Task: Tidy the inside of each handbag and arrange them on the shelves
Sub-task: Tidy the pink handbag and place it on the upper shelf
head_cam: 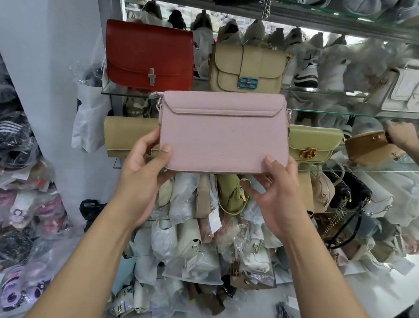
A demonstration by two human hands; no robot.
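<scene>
1. A person holds a pink handbag [224, 131] up with both hands, in front of glass shelves [344, 114] crowded with bags.
2. The left hand [145, 168] grips the pink handbag's lower left corner, thumb on the face turned toward the camera; the right hand [276, 192] grips its lower right corner the same way.
3. Above and left of the pink handbag stands a red bag [150, 56]; directly above it, a beige bag [247, 70]; just to its right, a green bag [312, 143].
4. Partly hidden behind its left side sits a tan bag [125, 139].
5. Far right of it, another person's hands [405, 138] handle a brown bag [365, 150].
6. Likely risk: the shelf gap looks tight, so sliding the pink handbag in could knock a neighbour off the glass.
7. Held only at the bottom corners, it could tip forward.
</scene>
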